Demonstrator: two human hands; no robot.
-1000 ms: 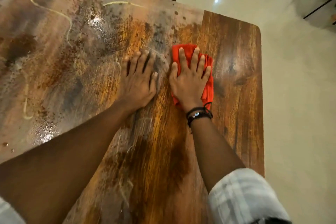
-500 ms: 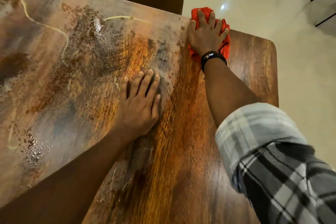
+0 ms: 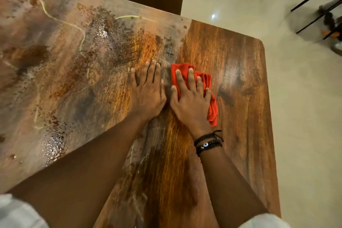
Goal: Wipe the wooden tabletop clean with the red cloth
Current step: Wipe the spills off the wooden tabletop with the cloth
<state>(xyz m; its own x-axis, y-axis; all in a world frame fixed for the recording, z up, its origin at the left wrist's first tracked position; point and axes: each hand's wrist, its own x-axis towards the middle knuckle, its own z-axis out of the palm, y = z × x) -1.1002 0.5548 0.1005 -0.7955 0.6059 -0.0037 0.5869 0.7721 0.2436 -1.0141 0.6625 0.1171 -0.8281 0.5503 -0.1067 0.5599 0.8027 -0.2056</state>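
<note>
As right grip (image 3: 190, 102) presses, red cloth (image 3: 212, 110) beneath

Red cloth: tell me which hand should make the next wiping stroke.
Right. The right hand presses flat on the red cloth beside the grime; the left hand rests bare on the wooden tabletop.

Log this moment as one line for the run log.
step: wiping | right hand: flat on red cloth | left hand: flat on tabletop | left part: grimy | right part: clean

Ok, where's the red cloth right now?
In the head view, the red cloth lies under the right hand on the cleaner right part of the tabletop, just right of the left hand.
</note>
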